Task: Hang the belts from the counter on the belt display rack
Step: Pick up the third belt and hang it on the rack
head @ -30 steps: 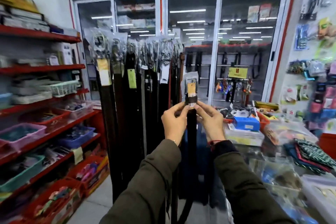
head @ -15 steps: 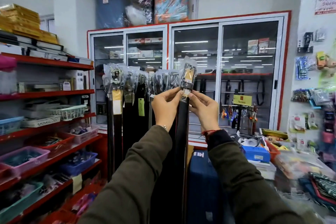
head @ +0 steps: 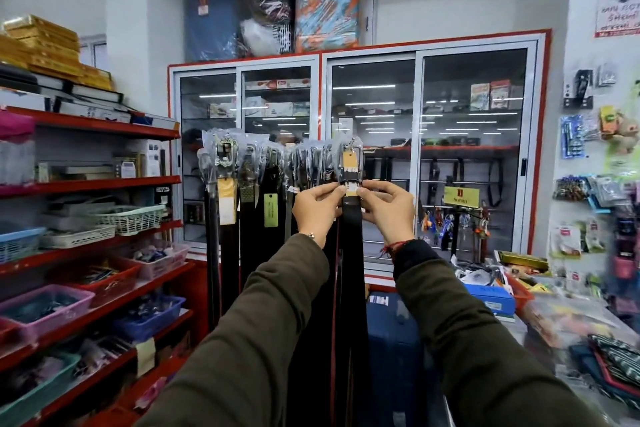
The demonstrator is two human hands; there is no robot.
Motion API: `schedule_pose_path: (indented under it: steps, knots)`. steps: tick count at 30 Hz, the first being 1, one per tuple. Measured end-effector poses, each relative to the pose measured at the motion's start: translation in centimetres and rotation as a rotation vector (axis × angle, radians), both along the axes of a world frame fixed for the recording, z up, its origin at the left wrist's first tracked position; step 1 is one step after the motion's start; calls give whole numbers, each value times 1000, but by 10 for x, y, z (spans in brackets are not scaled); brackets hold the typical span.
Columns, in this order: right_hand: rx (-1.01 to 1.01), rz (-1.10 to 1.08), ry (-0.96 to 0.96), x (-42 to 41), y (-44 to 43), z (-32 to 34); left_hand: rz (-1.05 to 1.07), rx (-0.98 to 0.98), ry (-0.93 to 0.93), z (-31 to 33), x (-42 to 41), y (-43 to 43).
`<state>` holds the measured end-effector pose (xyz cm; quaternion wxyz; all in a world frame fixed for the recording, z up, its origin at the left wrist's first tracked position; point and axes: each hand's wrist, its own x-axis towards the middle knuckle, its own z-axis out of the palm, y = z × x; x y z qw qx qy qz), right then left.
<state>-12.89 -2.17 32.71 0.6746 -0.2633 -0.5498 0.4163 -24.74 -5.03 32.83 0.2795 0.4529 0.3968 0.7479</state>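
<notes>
Together, both hands [head: 353, 208] pinch 1 black belt [head: 352, 253] below its buckle.

Head camera faces forward, close behind raised arms.

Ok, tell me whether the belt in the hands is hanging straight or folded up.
Hanging straight. The belt drops full length beside the hung belts, pinched just under its wrapped buckle by the left hand and right hand. Whether it is hooked yet: cannot tell.

We see a black belt [head: 352, 253] that hangs straight down, its buckle in clear plastic with an orange tag at the top. It is at the right end of the belt rack [head: 277, 163], just beside other dark hanging belts [head: 249, 229].
</notes>
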Motion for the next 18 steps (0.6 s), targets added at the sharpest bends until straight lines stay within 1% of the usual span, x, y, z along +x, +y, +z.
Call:
schedule_pose_path:
  steps: [3, 6, 8, 10, 12, 14, 15, 16, 18]
  knots:
    - [59, -68, -90, -2, 5, -6, 116, 2, 131, -7, -4, 6]
    - [88, -142, -171, -5, 11, -13, 237, 19, 332, -10, -5, 3]
    - [174, -229, -250, -6, 19, -15, 311, 40, 504, -10, -7, 0]
    - [337, -318, -373, -6, 25, -16, 363, 114, 697, -9, -13, 2]
    - [492, -399, -528, -6, 30, -13, 418, 195, 959, -7, -22, 6]
    - [591, -451, -674, -5, 32, -9, 485, 256, 1206, -3, -33, 13]
    - [619, -462, -732, -5, 36, -7, 515, 268, 1302, -2, -38, 16]
    - [637, -469, -782, -6, 38, -4, 541, 271, 1371, -1, -42, 20]
    - [647, -501, -869, -9, 48, 0, 571, 241, 1441, 2, -49, 28]
